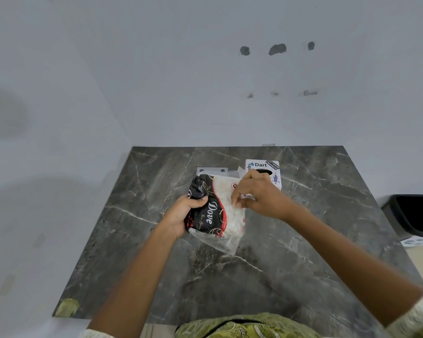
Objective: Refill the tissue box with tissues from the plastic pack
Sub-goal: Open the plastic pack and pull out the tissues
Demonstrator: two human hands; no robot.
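Observation:
A plastic tissue pack (216, 211), black and red with "Dove" printed on it and clear over white tissues, is held above the dark marble table (291, 252). My left hand (185, 213) grips its black left side. My right hand (257, 195) pinches the clear plastic on the pack's right side with fingertips together. Behind my right hand stands a white tissue box (264, 167) marked "Dart", its dark oval opening partly hidden by my fingers.
A flat white piece (211, 170) lies on the table behind the pack. Pale walls close the table at the back and left. A black bin (415, 215) stands on the floor at the right. Yellow-green cloth (67, 307) shows at the table's near-left corner.

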